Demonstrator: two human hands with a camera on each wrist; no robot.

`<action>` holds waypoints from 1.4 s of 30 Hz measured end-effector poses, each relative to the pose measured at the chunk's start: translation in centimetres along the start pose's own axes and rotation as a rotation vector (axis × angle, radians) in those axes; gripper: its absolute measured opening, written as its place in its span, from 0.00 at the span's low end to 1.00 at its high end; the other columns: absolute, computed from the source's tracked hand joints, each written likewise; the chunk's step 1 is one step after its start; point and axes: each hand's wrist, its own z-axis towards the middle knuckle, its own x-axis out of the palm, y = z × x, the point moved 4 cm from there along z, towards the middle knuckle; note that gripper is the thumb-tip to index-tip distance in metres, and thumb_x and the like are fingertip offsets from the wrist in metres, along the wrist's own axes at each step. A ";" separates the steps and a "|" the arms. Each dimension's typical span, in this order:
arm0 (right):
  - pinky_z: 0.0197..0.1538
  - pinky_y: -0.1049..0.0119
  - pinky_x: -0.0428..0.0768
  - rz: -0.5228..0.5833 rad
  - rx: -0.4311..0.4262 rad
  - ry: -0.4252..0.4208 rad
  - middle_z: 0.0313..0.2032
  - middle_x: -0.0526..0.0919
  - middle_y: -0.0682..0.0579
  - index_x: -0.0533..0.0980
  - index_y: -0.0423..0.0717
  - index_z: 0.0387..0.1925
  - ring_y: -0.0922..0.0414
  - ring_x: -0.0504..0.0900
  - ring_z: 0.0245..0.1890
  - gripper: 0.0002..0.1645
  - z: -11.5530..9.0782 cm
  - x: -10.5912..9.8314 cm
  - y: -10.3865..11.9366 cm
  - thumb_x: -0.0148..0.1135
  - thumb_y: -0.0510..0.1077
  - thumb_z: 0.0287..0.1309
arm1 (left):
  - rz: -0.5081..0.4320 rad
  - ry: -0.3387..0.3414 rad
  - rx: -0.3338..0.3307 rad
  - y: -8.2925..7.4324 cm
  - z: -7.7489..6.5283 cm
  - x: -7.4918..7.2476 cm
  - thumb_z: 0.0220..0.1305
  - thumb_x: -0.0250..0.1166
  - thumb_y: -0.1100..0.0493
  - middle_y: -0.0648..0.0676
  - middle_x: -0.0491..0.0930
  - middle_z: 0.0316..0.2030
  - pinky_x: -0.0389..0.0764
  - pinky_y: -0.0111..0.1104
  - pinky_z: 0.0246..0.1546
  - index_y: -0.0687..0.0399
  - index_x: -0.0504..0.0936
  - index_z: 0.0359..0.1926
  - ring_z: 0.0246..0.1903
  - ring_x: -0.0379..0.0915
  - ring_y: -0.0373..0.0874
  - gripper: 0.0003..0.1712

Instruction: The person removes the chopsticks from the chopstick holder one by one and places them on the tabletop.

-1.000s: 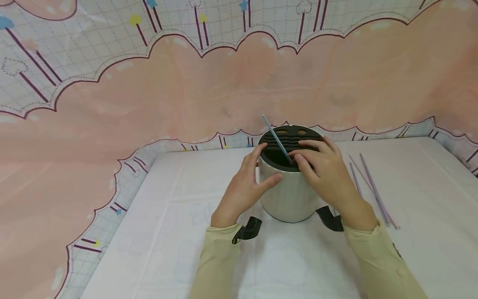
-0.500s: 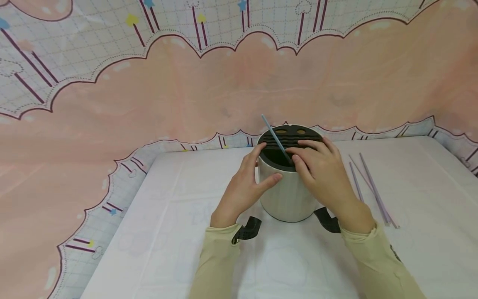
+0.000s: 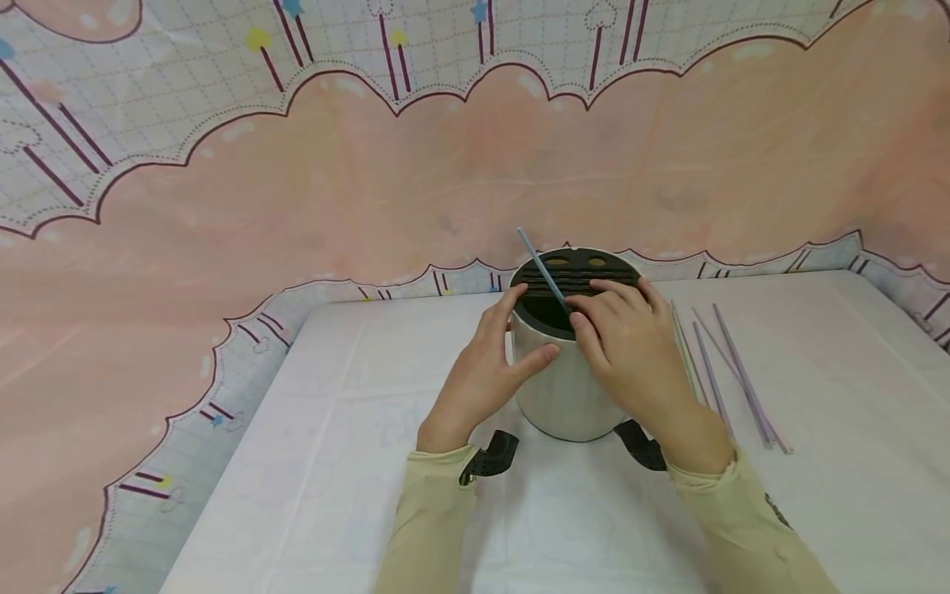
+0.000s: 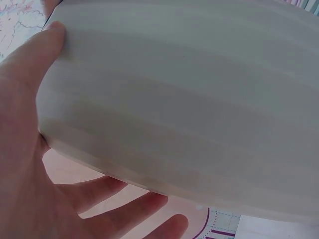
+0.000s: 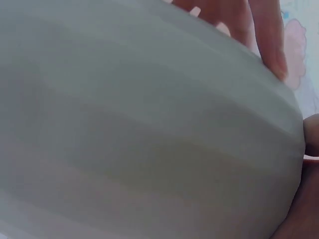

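A white ribbed round pot (image 3: 567, 396) with a black grooved top (image 3: 575, 279) stands upright on the table. In the front part of that top is a dark opening. My left hand (image 3: 478, 367) holds the pot's left side, thumb on the front wall and fingers toward the rim; the left wrist view shows the thumb against the pot wall (image 4: 184, 114). A thin light-blue stick (image 3: 540, 266) leans up and left out of the opening. My right hand (image 3: 634, 355) pinches its lower end at the rim, where the tip is hidden. Pot wall (image 5: 124, 119) fills most of the right wrist view.
Several thin sticks (image 3: 742, 371) in purple, pink and pale tones lie on the white-covered table (image 3: 319, 462), right of the pot and partly behind my right wrist. A pink and white patterned cloth (image 3: 475, 165) hangs behind the table.
My right hand has shifted slightly left along the rim, with the blue stick's lower end moving left too. More pale sticks show beside the right hand. The left hand stays on the pot.
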 end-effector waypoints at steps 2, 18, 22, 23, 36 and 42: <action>0.61 0.48 0.48 -0.006 0.009 -0.001 0.43 0.79 0.48 0.77 0.44 0.44 0.51 0.67 0.55 0.19 0.0 0.1 0.1 0.44 0.50 0.63 | -0.003 0.001 -0.002 0.0 0.0 0.0 0.47 0.50 0.24 0.43 0.51 0.63 0.71 0.44 0.43 0.14 0.38 0.63 0.55 0.60 0.39 0.45; 0.61 0.46 0.48 -0.067 -0.014 0.019 0.31 0.82 0.50 0.81 0.45 0.26 0.50 0.66 0.55 0.23 -0.1 -0.1 0.5 0.43 0.51 0.63 | 0.005 -0.005 0.007 -0.2 0.1 0.1 0.47 0.50 0.25 0.40 0.50 0.64 0.71 0.42 0.43 0.15 0.37 0.63 0.54 0.61 0.38 0.45; 0.60 0.45 0.48 -0.044 -0.050 0.052 0.30 0.82 0.51 0.80 0.46 0.25 0.49 0.66 0.55 0.22 0.0 -0.3 0.3 0.45 0.51 0.62 | 0.005 -0.011 0.009 -0.4 0.1 0.1 0.47 0.51 0.24 0.40 0.50 0.63 0.72 0.42 0.42 0.14 0.38 0.62 0.54 0.61 0.38 0.44; 0.60 0.45 0.48 -0.029 -0.053 0.065 0.30 0.82 0.51 0.80 0.46 0.26 0.49 0.66 0.55 0.20 0.1 -0.4 0.2 0.46 0.51 0.62 | 0.004 -0.011 0.009 -0.4 0.1 0.1 0.47 0.51 0.25 0.40 0.50 0.63 0.72 0.42 0.42 0.14 0.38 0.62 0.54 0.61 0.38 0.44; 0.61 0.47 0.47 0.180 -0.051 0.190 0.35 0.81 0.53 0.80 0.47 0.31 0.50 0.64 0.58 0.12 0.2 -1.5 -0.8 0.51 0.45 0.62 | 0.001 -0.003 -0.006 -0.5 -0.2 -0.2 0.46 0.51 0.24 0.41 0.51 0.63 0.71 0.43 0.42 0.14 0.38 0.63 0.54 0.61 0.38 0.45; 0.61 0.49 0.46 0.256 -0.029 0.196 0.47 0.77 0.46 0.79 0.47 0.33 0.50 0.65 0.57 0.09 0.2 -1.7 -1.1 0.53 0.44 0.60 | 0.002 0.001 0.000 -0.4 -0.3 -0.1 0.46 0.50 0.24 0.41 0.51 0.63 0.71 0.43 0.42 0.14 0.38 0.63 0.54 0.61 0.38 0.45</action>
